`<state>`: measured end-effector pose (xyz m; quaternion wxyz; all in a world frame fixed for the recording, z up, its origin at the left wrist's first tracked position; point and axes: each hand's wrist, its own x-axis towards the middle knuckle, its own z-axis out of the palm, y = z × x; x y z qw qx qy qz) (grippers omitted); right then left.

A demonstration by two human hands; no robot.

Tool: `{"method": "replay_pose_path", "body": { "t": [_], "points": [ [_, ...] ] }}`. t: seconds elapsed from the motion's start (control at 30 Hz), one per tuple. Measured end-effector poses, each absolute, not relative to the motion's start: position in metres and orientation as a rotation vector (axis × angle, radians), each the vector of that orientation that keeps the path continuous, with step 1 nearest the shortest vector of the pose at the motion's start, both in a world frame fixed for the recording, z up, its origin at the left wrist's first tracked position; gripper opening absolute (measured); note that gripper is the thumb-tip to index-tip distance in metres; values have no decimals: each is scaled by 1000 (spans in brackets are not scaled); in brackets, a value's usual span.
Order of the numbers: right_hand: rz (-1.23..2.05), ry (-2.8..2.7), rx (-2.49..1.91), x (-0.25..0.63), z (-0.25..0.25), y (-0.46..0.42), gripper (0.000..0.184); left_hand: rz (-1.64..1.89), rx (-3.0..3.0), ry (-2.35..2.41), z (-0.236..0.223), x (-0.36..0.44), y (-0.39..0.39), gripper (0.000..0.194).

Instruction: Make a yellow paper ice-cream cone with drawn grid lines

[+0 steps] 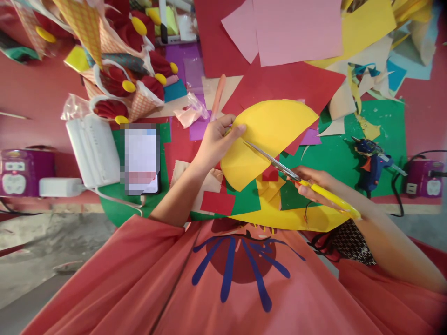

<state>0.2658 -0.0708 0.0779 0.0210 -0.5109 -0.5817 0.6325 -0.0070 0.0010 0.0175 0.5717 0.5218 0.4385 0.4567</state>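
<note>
My left hand [218, 139] pinches the left edge of a yellow, roughly half-round paper sheet [268, 135], thumb on top. My right hand [314, 184] grips yellow-handled scissors [296, 177]. Their metal blades point up-left and lie across the yellow sheet's lower part. Both hands hover over a green mat [384, 125] covered with paper scraps.
A blue glue gun [372, 160] lies on the mat at right, its cord running to a purple socket [424, 179]. A phone [141, 158] and white power strip [93, 151] sit left. Red, pink and yellow sheets [296, 32] and paper flower bouquets [122, 70] fill the far side.
</note>
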Motion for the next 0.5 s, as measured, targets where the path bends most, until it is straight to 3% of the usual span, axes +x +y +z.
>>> {"method": "replay_pose_path", "body": {
  "t": [0.5],
  "points": [
    [2001, -1579, -1697, 261, 74, -69, 46, 1049, 1248, 1005, 16, -10, 3, 38]
  ]
}}
